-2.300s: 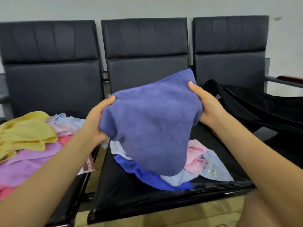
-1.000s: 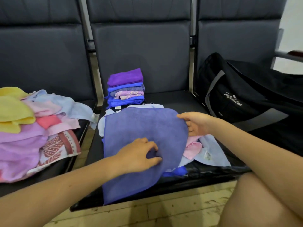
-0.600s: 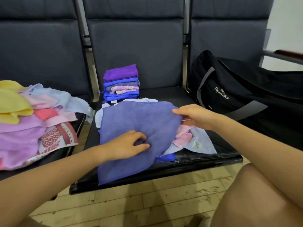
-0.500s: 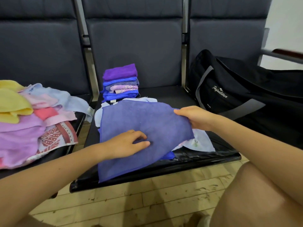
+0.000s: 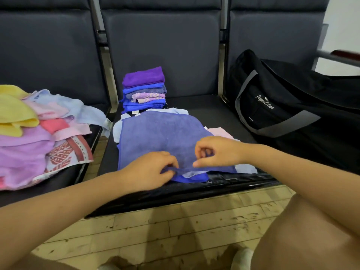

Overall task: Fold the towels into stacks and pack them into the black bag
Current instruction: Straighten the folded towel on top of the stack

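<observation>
One view only, from a camera worn on the person's head, wide-angle, lines bowed toward the edges. It looked forward and steeply down, close over the middle seat (image 5: 204, 108) of a row of dark chairs. The left hand (image 5: 150, 170) and right hand (image 5: 216, 152) sat near frame centre, forearms entering from the bottom corners. Floor (image 5: 155, 230) and the person's knees filled the lower frame; chair backs (image 5: 161, 39) closed off the top.

Waiting area: row of linked black padded seats (image 5: 161, 45) on metal frame, tiled floor (image 5: 175, 230).
</observation>
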A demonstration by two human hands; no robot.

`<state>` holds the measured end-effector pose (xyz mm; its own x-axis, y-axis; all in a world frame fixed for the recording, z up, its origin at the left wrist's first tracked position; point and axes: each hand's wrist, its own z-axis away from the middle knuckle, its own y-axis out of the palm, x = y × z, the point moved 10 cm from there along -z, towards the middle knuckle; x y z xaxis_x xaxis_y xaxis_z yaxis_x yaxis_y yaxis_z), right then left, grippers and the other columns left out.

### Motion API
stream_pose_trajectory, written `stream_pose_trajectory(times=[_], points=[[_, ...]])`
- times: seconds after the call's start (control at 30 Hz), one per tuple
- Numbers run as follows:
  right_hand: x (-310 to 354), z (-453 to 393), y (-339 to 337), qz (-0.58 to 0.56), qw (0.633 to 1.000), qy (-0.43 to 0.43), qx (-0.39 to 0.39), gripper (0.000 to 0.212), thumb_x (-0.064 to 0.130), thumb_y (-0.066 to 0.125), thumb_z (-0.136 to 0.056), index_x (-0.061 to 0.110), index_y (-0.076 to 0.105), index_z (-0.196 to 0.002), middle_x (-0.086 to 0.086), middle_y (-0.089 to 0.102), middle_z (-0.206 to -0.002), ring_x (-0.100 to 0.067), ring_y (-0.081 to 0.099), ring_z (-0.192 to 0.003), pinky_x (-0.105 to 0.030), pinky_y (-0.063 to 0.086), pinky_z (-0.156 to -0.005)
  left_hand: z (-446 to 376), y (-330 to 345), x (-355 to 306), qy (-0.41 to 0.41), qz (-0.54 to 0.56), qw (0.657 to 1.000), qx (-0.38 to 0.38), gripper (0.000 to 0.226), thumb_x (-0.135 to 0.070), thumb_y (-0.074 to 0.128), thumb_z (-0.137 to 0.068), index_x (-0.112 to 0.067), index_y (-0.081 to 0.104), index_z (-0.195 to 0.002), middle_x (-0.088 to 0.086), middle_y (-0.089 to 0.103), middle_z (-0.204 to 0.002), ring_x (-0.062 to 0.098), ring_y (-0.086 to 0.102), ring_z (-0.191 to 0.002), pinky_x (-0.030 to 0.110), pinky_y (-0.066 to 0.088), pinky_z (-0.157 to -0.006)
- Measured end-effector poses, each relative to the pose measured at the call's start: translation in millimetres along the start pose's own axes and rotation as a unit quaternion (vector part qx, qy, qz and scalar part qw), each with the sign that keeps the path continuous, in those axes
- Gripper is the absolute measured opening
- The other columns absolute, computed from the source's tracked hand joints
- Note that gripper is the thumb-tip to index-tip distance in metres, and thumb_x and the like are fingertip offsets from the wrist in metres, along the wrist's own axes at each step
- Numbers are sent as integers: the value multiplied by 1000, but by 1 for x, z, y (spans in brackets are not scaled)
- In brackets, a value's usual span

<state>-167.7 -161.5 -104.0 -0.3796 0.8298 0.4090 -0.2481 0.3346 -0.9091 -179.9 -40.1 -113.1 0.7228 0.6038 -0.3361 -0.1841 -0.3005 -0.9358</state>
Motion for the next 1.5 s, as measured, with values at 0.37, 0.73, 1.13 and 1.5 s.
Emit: stream_pose_trajectory(times=[0.37,0.73,1.13,1.5], points=[[4,-20,-28,133,988,-1,-77,30,22,48,-98,20,42,-68,3,41,-59,-23,40,-67,-35,29,-63,-1,-49,54,-84,-107,989,-56,53,-71,40,-81,-21,48,-68,-3,52,-63,10,46,-59,23,35,-56],[-78,-8,-56,-318,926,98,-179,17,15,59,-94,2,71,-94,-7,65,-87,-13,58,-83,-27,44,-78,34,-73,134,-239,172,948,-122,34,-40,61,-91,-9,72,-84,6,70,-80,16,64,-77,28,46,-72],[-70,-1,-23,-374,914,135,-78,15,22,60,-94,10,69,-96,-4,72,-92,-14,68,-87,-26,51,-78,50,-45,132,-295,446,826,-178,15,-26,57,-94,-16,68,-91,-5,75,-78,15,67,-85,29,49,-79],[-96,-38,-35,-364,897,175,-181,12,21,62,-93,16,72,-94,-3,71,-92,-14,66,-83,-25,52,-74,31,-73,158,-321,166,907,-217,22,-18,48,-96,-15,70,-99,3,68,-94,19,60,-90,22,41,-70]])
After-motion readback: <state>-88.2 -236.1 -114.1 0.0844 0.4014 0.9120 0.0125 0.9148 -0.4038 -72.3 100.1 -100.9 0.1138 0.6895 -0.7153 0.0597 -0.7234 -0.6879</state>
